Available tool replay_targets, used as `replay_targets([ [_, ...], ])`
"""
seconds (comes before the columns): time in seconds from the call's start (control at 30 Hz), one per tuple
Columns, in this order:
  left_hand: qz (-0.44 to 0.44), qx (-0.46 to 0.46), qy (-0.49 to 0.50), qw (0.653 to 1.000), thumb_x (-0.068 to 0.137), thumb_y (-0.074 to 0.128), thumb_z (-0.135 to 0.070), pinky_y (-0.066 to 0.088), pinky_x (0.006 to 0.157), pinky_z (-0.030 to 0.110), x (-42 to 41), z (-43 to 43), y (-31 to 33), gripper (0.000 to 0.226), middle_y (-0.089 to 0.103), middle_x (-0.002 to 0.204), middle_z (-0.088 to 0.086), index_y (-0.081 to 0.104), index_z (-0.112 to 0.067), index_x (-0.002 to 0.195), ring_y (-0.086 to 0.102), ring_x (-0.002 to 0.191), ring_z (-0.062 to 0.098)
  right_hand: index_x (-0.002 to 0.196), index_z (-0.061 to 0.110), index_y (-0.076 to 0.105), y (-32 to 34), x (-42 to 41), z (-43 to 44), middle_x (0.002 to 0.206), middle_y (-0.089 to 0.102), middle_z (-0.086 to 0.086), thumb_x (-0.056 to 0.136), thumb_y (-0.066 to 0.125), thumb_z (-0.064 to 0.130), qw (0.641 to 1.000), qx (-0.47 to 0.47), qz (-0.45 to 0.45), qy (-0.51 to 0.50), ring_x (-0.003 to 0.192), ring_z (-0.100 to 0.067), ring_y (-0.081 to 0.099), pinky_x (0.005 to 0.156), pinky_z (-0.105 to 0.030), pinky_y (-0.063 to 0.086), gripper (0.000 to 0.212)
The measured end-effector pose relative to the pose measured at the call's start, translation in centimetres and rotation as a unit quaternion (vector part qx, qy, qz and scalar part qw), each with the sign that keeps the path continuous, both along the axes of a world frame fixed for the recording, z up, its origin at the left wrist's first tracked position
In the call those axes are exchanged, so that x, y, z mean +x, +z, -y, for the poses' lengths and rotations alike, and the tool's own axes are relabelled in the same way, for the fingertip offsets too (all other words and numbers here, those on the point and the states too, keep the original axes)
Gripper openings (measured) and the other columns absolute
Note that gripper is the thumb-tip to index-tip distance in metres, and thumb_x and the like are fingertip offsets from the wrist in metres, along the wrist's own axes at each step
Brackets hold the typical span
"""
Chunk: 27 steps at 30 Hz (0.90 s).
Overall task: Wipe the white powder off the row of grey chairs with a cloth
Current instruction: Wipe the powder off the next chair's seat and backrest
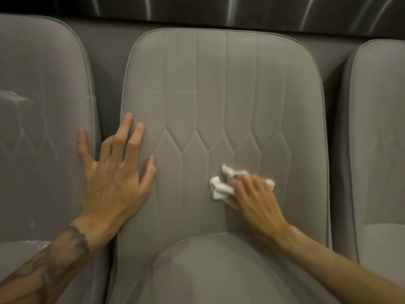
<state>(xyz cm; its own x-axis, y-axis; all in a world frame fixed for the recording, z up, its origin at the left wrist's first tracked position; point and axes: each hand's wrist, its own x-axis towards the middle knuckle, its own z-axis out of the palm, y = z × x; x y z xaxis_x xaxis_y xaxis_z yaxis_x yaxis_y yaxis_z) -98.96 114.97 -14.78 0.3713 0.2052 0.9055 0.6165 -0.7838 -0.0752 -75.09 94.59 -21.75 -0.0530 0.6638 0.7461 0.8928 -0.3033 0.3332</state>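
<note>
Presently, the white cloth (219,189) lies crumpled against the lower backrest of the middle chair (219,95), just below the diamond stitching. The right hand (256,198) presses it to the fabric. Its grip is curled over the cloth, fingers bunched on top, and white folds show to the left of the knuckles and beyond them. The left hand (111,183) rests flat on the left edge of the same backrest. Its grip is spread wide and holds nothing, and the thumb reaches across the gap to the left chair (39,62). A tattoo (65,249) covers the left forearm. White powder (15,97) streaks the left chair's backrest, and a pale patch marks its seat at lower left. The right chair (377,128) carries a faint pale film. A shiny metal panel (219,9) runs behind the row.
</note>
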Motion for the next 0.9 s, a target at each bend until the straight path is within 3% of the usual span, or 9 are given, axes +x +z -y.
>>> replay_targets([
  [0.13,-0.008,-0.009,-0.003,1.000,0.099,0.050,-0.040,0.008,0.123,0.068,-0.4,0.2,0.1,0.069,0.025,0.170,0.009,0.035,-0.012,0.160,0.051,0.134,0.034,0.111,0.015,0.058,-2.8,-0.5,1.3,0.098,0.058,-0.004,0.097,0.040,0.023,0.984,-0.150,0.076,0.055,0.082,-0.025,0.057,0.075,-0.035,0.050,0.024],
  [0.23,-0.025,-0.002,-0.002,1.000,0.099,0.051,-0.040,0.011,0.123,0.068,-0.7,0.4,-0.6,0.069,0.025,0.170,0.011,0.035,-0.011,0.160,0.053,0.132,0.036,0.120,0.010,0.059,1.1,0.6,0.4,0.103,0.059,-0.007,0.097,0.043,0.024,0.991,-0.099,0.086,0.039,0.083,-0.027,0.054,0.077,-0.037,0.044,0.031],
  [0.37,-0.041,0.006,-0.003,0.999,0.099,0.051,-0.038,0.013,0.123,0.068,-1.6,0.8,-2.3,0.069,0.025,0.170,0.013,0.037,-0.009,0.159,0.054,0.132,0.038,0.117,0.010,0.059,2.6,0.8,-0.5,0.107,0.057,-0.010,0.095,0.057,0.017,0.999,0.037,0.002,-0.018,0.086,-0.030,0.053,0.080,-0.038,0.040,0.024],
  [0.43,-0.048,0.015,-0.003,0.999,0.099,0.050,-0.037,0.015,0.122,0.069,-2.0,1.0,-2.9,0.068,0.026,0.169,0.014,0.038,-0.007,0.158,0.055,0.131,0.039,0.115,0.012,0.060,-0.1,0.0,-0.2,0.104,0.057,-0.008,0.096,0.051,0.018,1.000,-0.002,0.013,0.002,0.085,-0.028,0.050,0.079,-0.038,0.038,0.022],
  [0.57,-0.053,0.021,0.004,0.998,0.100,0.051,-0.037,0.016,0.122,0.069,-2.2,1.0,-3.4,0.067,0.027,0.169,0.016,0.040,-0.006,0.157,0.056,0.131,0.039,0.116,0.014,0.059,-2.2,0.3,1.3,0.107,0.058,-0.003,0.098,0.041,0.017,0.964,-0.219,0.137,0.065,0.093,-0.025,0.058,0.083,-0.035,0.046,0.026],
  [0.63,-0.050,0.023,0.006,0.998,0.100,0.051,-0.037,0.017,0.122,0.069,-2.1,1.0,-3.5,0.067,0.027,0.169,0.015,0.040,-0.006,0.157,0.056,0.131,0.039,0.122,0.013,0.059,0.1,1.0,1.0,0.110,0.059,-0.004,0.098,0.041,0.018,0.963,-0.210,0.156,0.068,0.095,-0.026,0.058,0.082,-0.036,0.049,0.031],
  [0.77,-0.049,0.020,0.002,0.999,0.100,0.050,-0.038,0.016,0.122,0.069,-2.1,0.9,-3.6,0.067,0.026,0.170,0.014,0.039,-0.007,0.158,0.056,0.132,0.039,0.118,0.012,0.060,2.4,0.7,0.1,0.109,0.058,-0.007,0.099,0.045,0.021,0.998,-0.047,0.039,0.025,0.090,-0.026,0.053,0.083,-0.035,0.041,0.026],
  [0.83,-0.046,0.019,0.001,0.999,0.099,0.050,-0.038,0.016,0.122,0.069,-2.1,0.9,-3.5,0.067,0.027,0.169,0.015,0.040,-0.006,0.157,0.056,0.131,0.039,0.116,0.013,0.061,-0.2,-0.1,0.2,0.106,0.057,-0.006,0.100,0.043,0.023,0.996,-0.078,0.023,0.035,0.088,-0.026,0.052,0.081,-0.035,0.038,0.026],
  [0.9,-0.048,0.018,0.004,0.999,0.100,0.050,-0.038,0.016,0.122,0.069,-2.1,1.0,-3.5,0.067,0.027,0.169,0.015,0.040,-0.006,0.158,0.057,0.131,0.040,0.112,0.016,0.060,-2.8,-0.4,0.7,0.103,0.056,-0.003,0.098,0.045,0.022,0.982,-0.169,0.071,0.056,0.087,-0.025,0.055,0.081,-0.034,0.039,0.021],
])
